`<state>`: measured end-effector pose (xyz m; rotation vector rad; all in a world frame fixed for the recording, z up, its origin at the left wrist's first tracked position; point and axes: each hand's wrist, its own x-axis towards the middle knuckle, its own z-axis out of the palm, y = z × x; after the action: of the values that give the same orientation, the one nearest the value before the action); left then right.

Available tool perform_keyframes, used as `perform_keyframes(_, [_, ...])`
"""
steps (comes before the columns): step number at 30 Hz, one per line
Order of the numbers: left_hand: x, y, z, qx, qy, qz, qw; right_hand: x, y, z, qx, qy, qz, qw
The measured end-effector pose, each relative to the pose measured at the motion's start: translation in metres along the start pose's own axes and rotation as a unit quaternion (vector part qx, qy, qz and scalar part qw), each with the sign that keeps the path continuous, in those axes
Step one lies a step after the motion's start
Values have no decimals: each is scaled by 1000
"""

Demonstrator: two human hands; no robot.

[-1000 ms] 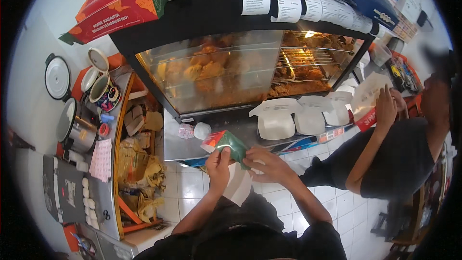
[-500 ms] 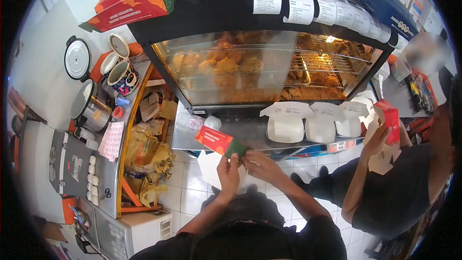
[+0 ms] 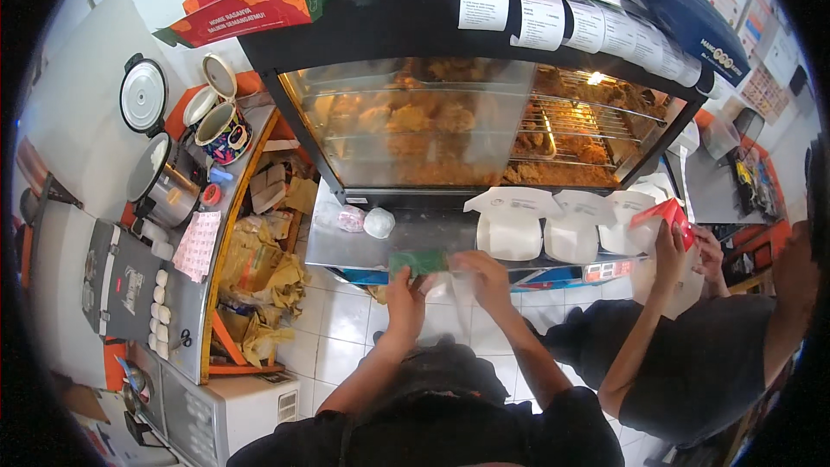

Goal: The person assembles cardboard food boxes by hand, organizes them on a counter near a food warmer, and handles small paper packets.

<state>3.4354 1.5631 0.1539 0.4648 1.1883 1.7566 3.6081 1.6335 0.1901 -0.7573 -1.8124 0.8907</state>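
Note:
In front of my body I hold a small food carton point(image 3: 418, 263) with its green face toward me and a pale inner part hanging below. My left hand point(image 3: 405, 301) grips its left part from beneath, thumb against the lower edge. My right hand point(image 3: 484, 284), a little blurred, is closed at the carton's right end, fingertips on its edge. Just beyond stands the metal counter point(image 3: 432, 239). Three open white paper boxes point(image 3: 510, 236) sit on it, right of my hands. Left of these lie a small pinkish wrapped bundle point(image 3: 351, 219) and a whitish one point(image 3: 379, 223).
A glass warming cabinet point(image 3: 406, 121) with fried chicken stands behind the counter. At my right a co-worker's hands point(image 3: 670, 251) handle a red carton point(image 3: 664, 216). A side table point(image 3: 216, 294) on the left bears pots, pink paper and scissors point(image 3: 186, 338); crumpled brown paper point(image 3: 259, 268) fills its shelf.
The carton has turned in my hands, from showing a long red side to showing its green face. My right hand has shifted slightly right. The co-worker's red carton has tilted over.

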Motion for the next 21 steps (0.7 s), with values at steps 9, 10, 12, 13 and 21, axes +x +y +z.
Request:
perform_keyframes(9, [48,-32,-65,206,-58,155,965,-84,-39,22,-199,-30,25,979])
perform_keyframes(10, [48,-34,-73,267,-79,169,946,-82,-25,21,-221,-50,70,972])
perform_keyframes(12, [45,-22,-53,155,-119,89,977,-40,9,5,-269,-77,149,948])
perform_keyframes(13, [38,-8,-37,70,-130,29,989,-15,15,3,-304,-64,146,939])
perform_keyframes(21, [21,13,-38,-145,-145,-258,944,117,98,26,-368,13,-12,930])
